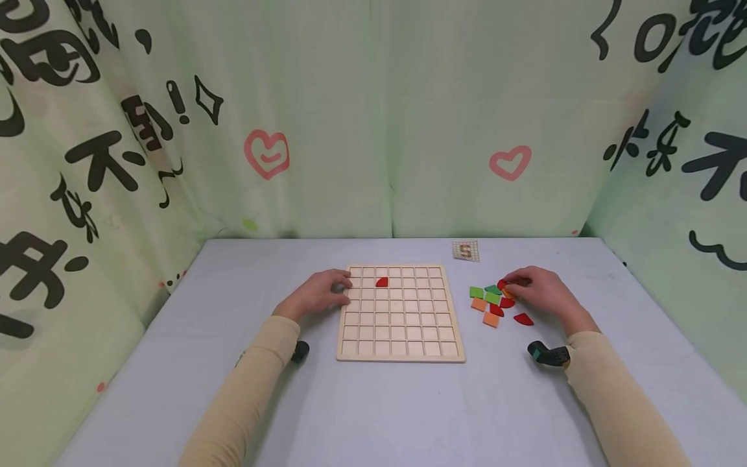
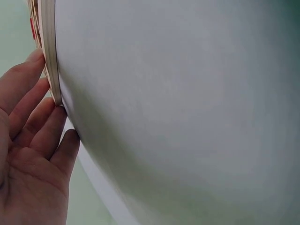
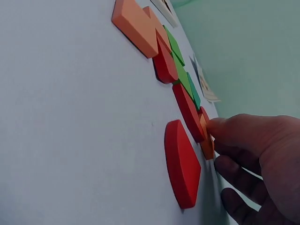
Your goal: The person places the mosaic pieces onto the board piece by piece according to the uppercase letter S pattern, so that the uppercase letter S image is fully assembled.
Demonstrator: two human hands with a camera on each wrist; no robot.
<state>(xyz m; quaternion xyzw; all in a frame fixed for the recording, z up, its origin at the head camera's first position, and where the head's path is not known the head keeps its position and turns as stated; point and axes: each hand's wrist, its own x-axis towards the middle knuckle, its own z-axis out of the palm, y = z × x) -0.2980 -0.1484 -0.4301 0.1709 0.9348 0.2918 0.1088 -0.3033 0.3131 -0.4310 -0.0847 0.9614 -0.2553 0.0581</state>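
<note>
A light wooden grid board (image 1: 399, 350) lies on the table with one red quarter-round piece (image 1: 382, 282) in a cell near its top. My left hand (image 1: 318, 293) rests its thumb and fingertips against the board's left edge, as the left wrist view also shows. At the far side of a loose group of pieces, my right hand (image 1: 539, 288) pinches an orange piece (image 3: 205, 136) between thumb and fingers. Close by are red pieces (image 3: 182, 159), green pieces (image 1: 492, 298) and orange pieces (image 1: 491, 319). The right fingertips are partly hidden behind the thumb.
A small printed card (image 1: 465, 251) with a grid pattern lies near the table's back edge, beyond the board and the pieces. Pale green curtains (image 1: 379, 130) with black writing and pink hearts surround the white table (image 1: 397, 415) at the back and sides.
</note>
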